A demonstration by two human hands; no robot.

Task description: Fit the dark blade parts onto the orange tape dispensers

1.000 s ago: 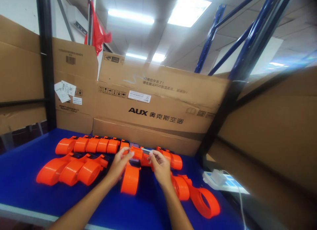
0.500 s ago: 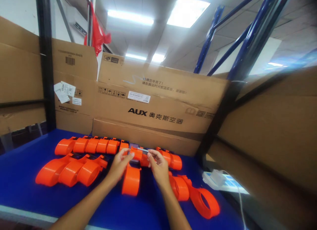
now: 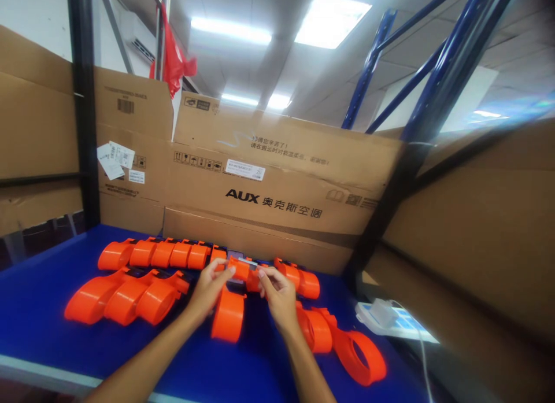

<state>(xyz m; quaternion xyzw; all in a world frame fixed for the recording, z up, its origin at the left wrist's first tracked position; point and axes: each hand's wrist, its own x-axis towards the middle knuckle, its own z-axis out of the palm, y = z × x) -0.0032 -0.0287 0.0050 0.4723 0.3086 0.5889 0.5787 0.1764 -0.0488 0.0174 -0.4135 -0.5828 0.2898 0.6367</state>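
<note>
My left hand point(image 3: 211, 287) is closed in a pinch on an orange strap point(image 3: 239, 269). Its loose loop point(image 3: 228, 316) hangs below the fingers, above the blue tabletop. Across the top of the strap lies a slim grey strip point(image 3: 248, 262), apparently metal. The thumb and fingers of my right hand point(image 3: 276, 287) are closed at the right end of this strip; whether they also grip orange material is hidden. Behind the hands, other orange straps and a greyish flat object point(image 3: 235, 255) are partly covered.
Looped orange straps with dark ends stand in a back row point(image 3: 163, 254) and a front left group point(image 3: 122, 299). More loops point(image 3: 359, 357) lie at right. Cardboard point(image 3: 277, 183) walls the blue table point(image 3: 143, 357). A white power strip point(image 3: 392, 319) with a cable sits right.
The hanging orange loop has swung slightly left. The grey strip's right end is tipped a little differently. Both hands keep nearly the same place, and the view has shifted slightly.
</note>
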